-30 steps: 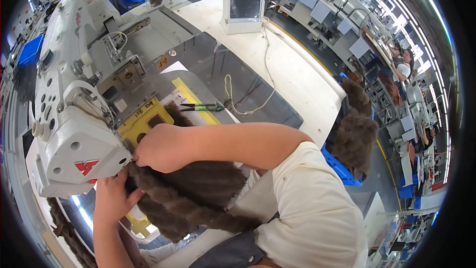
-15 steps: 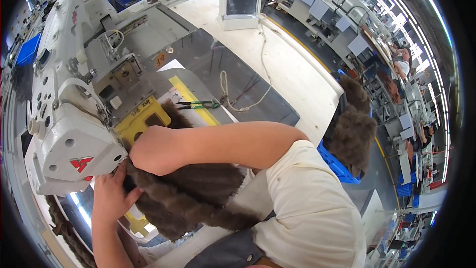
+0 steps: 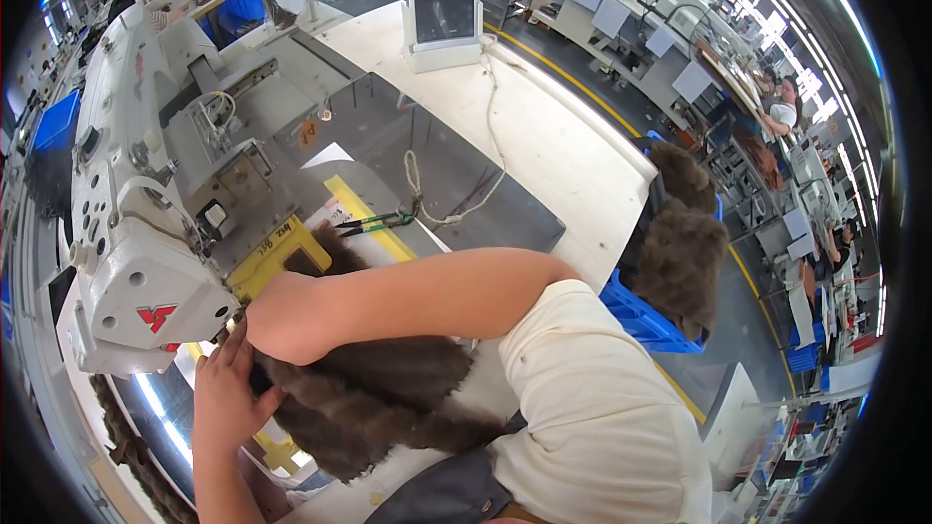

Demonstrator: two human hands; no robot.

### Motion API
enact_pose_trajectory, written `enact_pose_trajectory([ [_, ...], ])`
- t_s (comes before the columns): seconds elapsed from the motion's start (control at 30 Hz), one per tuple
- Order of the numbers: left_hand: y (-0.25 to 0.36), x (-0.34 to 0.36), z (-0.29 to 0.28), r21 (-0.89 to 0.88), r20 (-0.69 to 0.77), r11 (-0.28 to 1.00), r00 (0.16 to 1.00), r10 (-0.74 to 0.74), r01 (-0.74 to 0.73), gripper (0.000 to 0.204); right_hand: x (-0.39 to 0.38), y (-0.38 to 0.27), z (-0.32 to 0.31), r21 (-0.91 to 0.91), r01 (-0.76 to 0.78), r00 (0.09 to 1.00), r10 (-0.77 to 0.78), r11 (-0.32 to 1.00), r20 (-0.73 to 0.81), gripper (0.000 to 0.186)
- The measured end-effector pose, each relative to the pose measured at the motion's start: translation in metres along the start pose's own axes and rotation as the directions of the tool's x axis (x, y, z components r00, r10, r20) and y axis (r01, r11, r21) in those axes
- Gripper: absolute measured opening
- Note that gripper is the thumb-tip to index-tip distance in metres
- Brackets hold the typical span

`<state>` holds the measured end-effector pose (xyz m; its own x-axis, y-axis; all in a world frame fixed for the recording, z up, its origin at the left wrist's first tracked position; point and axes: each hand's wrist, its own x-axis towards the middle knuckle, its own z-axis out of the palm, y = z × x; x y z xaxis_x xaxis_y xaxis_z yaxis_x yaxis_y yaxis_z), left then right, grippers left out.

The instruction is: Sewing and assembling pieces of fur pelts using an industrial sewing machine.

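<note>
Head view, seen from above a sewing station. Left of centre: white industrial sewing machine [image 3: 146, 233], head toward the lower left of the frame, arm running to the upper left. Beneath its head: yellow guide plate [image 3: 277, 254] on the grey machine bed [image 3: 427, 146]. Lower centre: brown fur fabric [image 3: 374, 398], spread from under the machine head toward the bottom of the frame, partly covered by the forearm. Left hand [image 3: 225, 393], lower left: laid flat on the near edge of the fur, fingers extended and slightly spread, tips pointing up toward the machine head. Right hand [image 3: 277, 315], just right of the machine head: pressed on the fur close to the needle area, fingers turned away and hidden, so grip cannot be told. Centre: green-handled thread snips [image 3: 374, 223] lying on a yellow strip, beside a coiled pale cord [image 3: 437, 194]. Upper centre: upright screen panel [image 3: 444, 5] on the white tabletop [image 3: 553, 136]. Right of centre: blue crate [image 3: 646, 315] stacked with more brown fur pieces [image 3: 684, 243]. Far right rim: further workstations, another person seated.
</note>
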<state>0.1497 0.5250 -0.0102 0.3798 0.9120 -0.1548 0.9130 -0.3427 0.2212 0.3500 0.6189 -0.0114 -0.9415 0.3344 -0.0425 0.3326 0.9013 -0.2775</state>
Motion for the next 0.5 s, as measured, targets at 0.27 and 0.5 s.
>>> enact_pose_trajectory([
  [0.27, 0.0042, 0.0018, 0.0100, -0.044, 0.004, 0.999, 1.000, 0.006, -0.006, 0.091, -0.0019, -0.0070, -0.0065, -0.030, -0.044, 0.997, 0.046, 0.999, 0.060, 0.012],
  [0.5, 0.0087, -0.0056, 0.0112, -0.036, -0.096, 0.999, 0.995, -0.007, 0.003, 0.072, 0.0001, -0.0065, -0.0012, -0.025, -0.011, 0.999, 0.013, 1.000, 0.044, 0.013],
])
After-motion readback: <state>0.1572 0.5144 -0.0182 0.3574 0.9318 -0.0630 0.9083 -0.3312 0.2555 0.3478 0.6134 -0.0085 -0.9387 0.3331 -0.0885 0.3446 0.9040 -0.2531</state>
